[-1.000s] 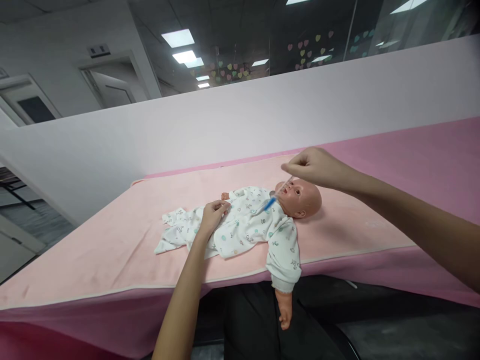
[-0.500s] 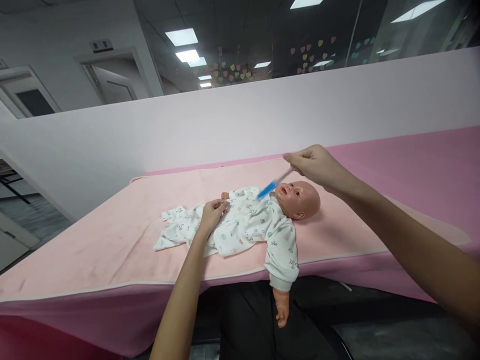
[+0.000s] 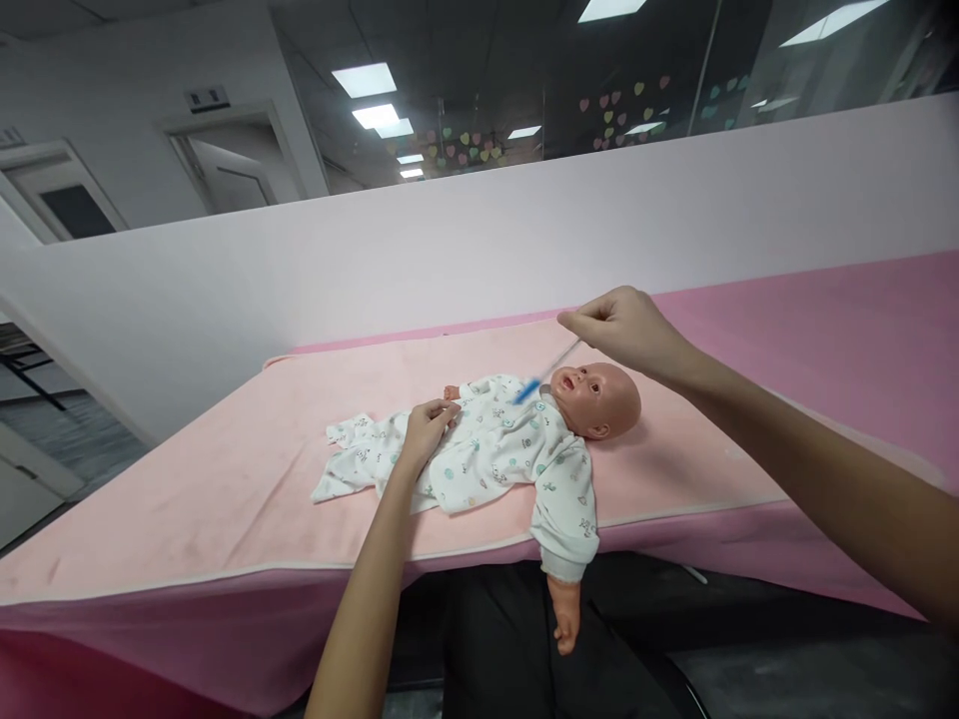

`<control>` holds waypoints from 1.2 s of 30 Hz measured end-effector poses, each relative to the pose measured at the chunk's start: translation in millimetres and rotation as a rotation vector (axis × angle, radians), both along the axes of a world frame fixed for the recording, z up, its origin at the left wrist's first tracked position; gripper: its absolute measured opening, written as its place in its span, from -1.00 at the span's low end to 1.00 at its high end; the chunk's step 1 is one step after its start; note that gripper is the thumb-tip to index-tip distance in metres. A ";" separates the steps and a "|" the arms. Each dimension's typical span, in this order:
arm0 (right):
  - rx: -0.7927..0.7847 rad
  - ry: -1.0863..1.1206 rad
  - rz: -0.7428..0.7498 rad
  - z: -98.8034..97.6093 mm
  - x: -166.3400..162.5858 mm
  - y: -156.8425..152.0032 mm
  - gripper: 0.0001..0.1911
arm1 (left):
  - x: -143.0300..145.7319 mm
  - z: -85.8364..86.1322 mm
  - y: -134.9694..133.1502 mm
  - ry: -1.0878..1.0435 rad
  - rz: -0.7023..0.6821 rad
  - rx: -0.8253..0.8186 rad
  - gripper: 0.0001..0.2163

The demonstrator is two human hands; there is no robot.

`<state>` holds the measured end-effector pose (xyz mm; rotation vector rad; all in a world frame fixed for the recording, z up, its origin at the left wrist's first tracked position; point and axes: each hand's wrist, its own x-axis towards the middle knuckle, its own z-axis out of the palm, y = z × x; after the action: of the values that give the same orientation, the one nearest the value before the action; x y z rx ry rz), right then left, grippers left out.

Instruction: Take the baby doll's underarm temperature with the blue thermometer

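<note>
A baby doll (image 3: 494, 449) in a white printed outfit lies on its back, head to the right and face up. One of its arms hangs over the near edge of the bed. My left hand (image 3: 429, 427) rests on the doll's lower belly, fingers lightly bent on the cloth. Above the doll's head, my right hand (image 3: 620, 322) pinches the upper end of a thin pale stick with a blue end (image 3: 527, 391). That blue end slants down over the doll's chest near its chin, smeared by motion, so its exact kind and any contact are unclear.
Under the doll a peach blanket (image 3: 225, 469) with a white border covers a pink sheet (image 3: 839, 320). A low white partition (image 3: 479, 250) runs behind, with dark glass and heart stickers above. My dark-clad legs (image 3: 494, 639) are below the near edge.
The stick's blue end has shifted slightly and looks shorter, and my right hand has moved a little to the left. My left hand stays on the doll's belly.
</note>
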<state>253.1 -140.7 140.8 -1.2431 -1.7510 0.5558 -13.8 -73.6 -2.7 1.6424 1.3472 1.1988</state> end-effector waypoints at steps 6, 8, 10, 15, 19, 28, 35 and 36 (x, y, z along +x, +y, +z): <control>0.038 -0.019 -0.071 -6.2 2.7 10.0 -0.54 | 0.1 0.3 0.2 -0.006 0.001 -0.005 -0.71; 0.037 -0.014 -0.070 -7.6 3.3 10.8 -0.54 | -0.1 0.3 0.1 -0.005 0.002 -0.005 -0.71; 0.025 -0.003 -0.056 -8.4 3.6 11.7 -0.55 | -0.4 0.1 0.1 -0.007 -0.003 -0.006 -0.72; -0.027 0.070 0.020 -8.8 1.0 16.5 -0.57 | -1.4 -1.1 1.4 -0.001 -0.003 -0.004 -0.71; -0.050 0.082 0.026 -8.5 -3.8 21.5 -0.58 | -1.7 -1.4 2.1 0.000 0.000 -0.001 -0.70; 0.032 0.127 -0.007 -5.3 -11.7 23.1 -0.59 | -0.4 -0.7 0.8 -0.008 -0.003 -0.015 -0.70; 0.043 0.114 0.002 -0.4 -17.1 13.6 -0.59 | -0.6 -1.0 2.0 -0.011 -0.003 -0.001 -0.71; 0.040 0.110 0.004 0.6 -17.3 13.2 -0.60 | -0.8 -1.1 2.4 -0.010 -0.003 0.000 -0.72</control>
<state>235.8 -127.6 141.4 -1.1601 -1.6651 0.5784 -14.5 -71.2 -3.9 1.6356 1.3387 1.2034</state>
